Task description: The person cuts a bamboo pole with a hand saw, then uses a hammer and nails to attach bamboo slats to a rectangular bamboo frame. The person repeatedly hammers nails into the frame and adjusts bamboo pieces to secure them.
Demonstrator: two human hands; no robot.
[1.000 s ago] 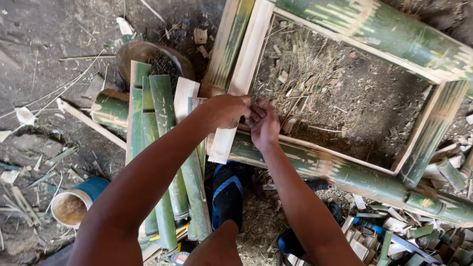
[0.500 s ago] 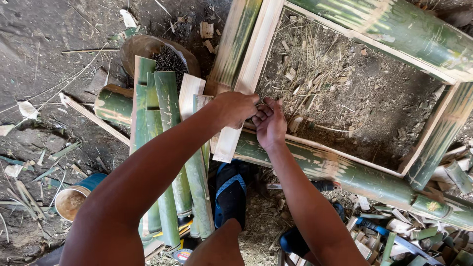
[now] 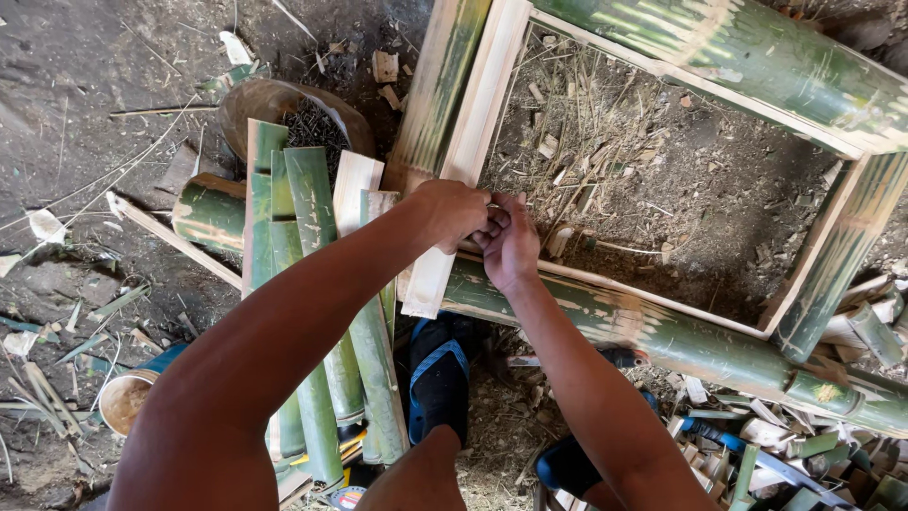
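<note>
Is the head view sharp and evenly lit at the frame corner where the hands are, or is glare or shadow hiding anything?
Head view: sharp throughout, no motion blur; soft daylight, mild sheen on the green bamboo frame, no harsh glare. The left hand and right hand meet at the corner, and their fingers hide what they pinch; edges bend slightly from the wide lens.

Even, soft daylight is cast over the scene; shadows are faint. Mild glare is seen on the bamboo frame (image 3: 757,66). Edges are bent by wide-angle distortion.
</note>
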